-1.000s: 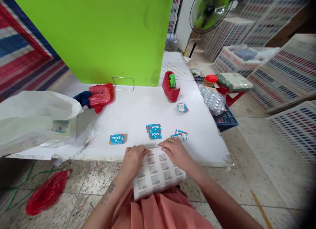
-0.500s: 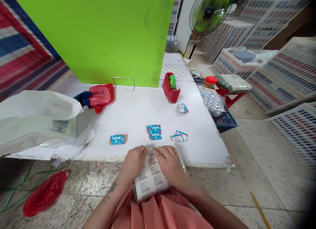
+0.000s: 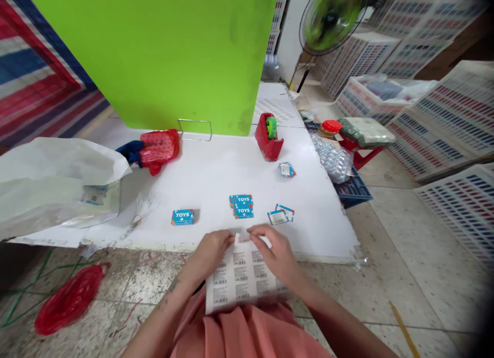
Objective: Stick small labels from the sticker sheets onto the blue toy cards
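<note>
A sheet of white barcode labels [image 3: 242,275] rests over my lap at the table's front edge. My left hand [image 3: 213,250] is closed on its upper left edge. Thumb and fingers of my right hand [image 3: 274,250] are pinched at the sheet's top edge, beside a label [image 3: 243,238] that sticks up there. Whether that label has come loose from its backing I cannot tell. Just beyond my hands lie overlapping blue TOYS cards [image 3: 243,208]. Left of these is a TOYS card stack [image 3: 182,217]; to the right are cards with white labels on them [image 3: 278,217].
A red tape dispenser [image 3: 269,138] and another small card pile [image 3: 286,169] are on the table's right side. A green board [image 3: 165,59] stands at the back. To the left lie a red packet [image 3: 159,148] and a white plastic bag [image 3: 50,188]. Crates [image 3: 459,214] stand at right.
My right hand has shifted slightly right and up, its fingers now pinched at the sheet's top. The label sheet has turned and more of its face shows between my hands.
</note>
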The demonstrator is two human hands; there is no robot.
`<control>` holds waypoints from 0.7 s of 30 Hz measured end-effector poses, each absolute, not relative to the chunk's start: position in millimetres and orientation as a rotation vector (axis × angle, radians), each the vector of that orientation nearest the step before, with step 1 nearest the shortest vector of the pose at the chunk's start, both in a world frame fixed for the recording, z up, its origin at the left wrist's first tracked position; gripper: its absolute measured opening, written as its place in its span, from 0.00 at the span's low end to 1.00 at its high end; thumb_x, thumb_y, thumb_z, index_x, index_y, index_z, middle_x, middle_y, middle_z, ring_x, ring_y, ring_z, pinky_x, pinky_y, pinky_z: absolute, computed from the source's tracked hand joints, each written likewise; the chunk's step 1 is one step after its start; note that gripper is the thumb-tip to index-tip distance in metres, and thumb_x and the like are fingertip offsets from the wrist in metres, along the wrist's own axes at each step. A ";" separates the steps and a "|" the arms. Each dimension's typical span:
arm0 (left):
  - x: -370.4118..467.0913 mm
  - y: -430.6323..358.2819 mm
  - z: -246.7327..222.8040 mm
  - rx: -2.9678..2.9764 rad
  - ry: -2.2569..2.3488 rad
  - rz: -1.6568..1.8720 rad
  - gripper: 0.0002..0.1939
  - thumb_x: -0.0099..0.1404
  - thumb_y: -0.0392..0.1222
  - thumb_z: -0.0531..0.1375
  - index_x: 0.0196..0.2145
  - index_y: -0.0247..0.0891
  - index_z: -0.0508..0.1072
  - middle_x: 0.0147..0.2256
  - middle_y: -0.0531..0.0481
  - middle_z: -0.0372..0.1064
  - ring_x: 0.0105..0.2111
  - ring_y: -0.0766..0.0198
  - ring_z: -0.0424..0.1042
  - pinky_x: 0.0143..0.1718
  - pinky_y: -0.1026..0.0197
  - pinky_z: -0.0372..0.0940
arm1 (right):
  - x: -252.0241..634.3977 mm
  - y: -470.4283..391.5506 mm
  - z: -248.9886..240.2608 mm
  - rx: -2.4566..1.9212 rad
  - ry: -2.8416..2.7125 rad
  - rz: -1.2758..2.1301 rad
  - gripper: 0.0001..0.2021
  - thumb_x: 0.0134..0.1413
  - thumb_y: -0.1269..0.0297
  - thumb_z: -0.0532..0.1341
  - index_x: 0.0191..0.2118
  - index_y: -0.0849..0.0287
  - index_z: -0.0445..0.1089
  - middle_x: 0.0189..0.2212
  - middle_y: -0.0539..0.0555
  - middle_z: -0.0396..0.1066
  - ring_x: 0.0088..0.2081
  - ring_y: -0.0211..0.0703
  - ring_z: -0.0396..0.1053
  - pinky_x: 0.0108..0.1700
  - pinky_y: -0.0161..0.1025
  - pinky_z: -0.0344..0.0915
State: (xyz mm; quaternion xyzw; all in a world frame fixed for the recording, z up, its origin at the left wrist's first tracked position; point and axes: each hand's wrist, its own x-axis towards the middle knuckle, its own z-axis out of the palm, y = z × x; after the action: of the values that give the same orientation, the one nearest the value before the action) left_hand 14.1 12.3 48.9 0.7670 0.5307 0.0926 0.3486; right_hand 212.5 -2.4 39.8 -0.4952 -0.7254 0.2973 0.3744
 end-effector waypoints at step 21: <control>36.9 8.3 36.9 2.634 1.344 0.120 0.09 0.68 0.35 0.50 0.42 0.37 0.68 0.54 0.49 0.62 0.50 0.55 0.58 0.48 0.52 0.57 | 220.5 83.8 15.9 -1.472 -2.038 0.730 0.05 0.54 0.75 0.57 0.30 0.60 0.67 0.33 0.51 0.62 0.37 0.39 0.63 0.42 0.38 0.61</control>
State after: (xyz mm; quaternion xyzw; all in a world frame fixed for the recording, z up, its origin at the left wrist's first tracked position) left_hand 36.9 8.3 36.9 0.8864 0.4521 0.0405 0.0908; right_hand 220.5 83.8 15.9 -0.5431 -0.7520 0.2695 0.2586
